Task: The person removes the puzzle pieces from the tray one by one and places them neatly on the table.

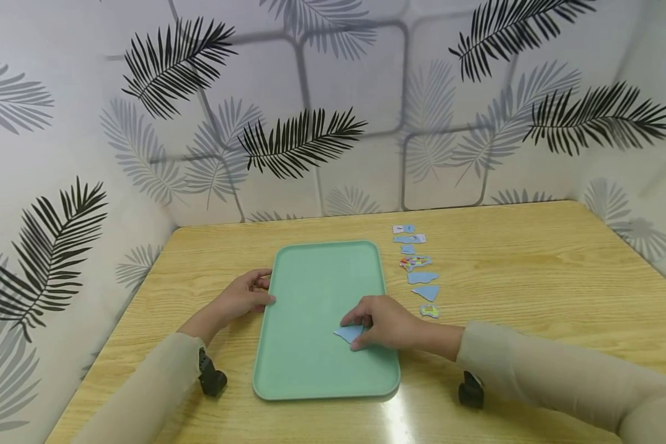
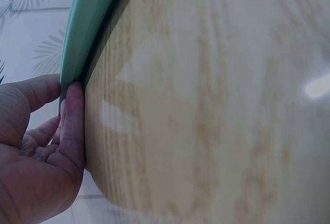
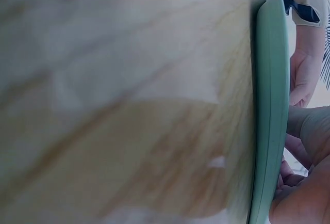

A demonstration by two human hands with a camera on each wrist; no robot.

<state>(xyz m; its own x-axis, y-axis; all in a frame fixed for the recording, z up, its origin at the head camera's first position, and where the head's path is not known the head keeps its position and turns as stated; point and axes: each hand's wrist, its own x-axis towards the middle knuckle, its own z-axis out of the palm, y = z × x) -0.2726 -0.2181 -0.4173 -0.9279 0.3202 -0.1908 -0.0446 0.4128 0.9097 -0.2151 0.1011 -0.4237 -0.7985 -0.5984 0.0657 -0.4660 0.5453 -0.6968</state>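
A green tray (image 1: 322, 370) lies flat on the wooden table. My left hand (image 1: 243, 296) is at its left edge; in the left wrist view the thumb and a finger take the tray's rim (image 2: 85, 33) between them. Over the lower right part of the tray, my right hand (image 1: 385, 322) holds a light-blue, pointed puzzle piece (image 1: 348, 333) between thumb and fingers. Whether the piece touches the tray cannot be told. In the right wrist view the tray's side wall (image 3: 271, 105) hides the piece and most of the right fingers.
Right of the tray runs a column of several irregular pieces: a plain blue one (image 1: 422, 277), a blue triangular one (image 1: 426, 292), a multicoloured one (image 1: 415, 262) and a small yellow-green one (image 1: 430, 311) among them. A leaf-patterned wall (image 1: 361, 179) bounds the table (image 1: 533, 265) behind.
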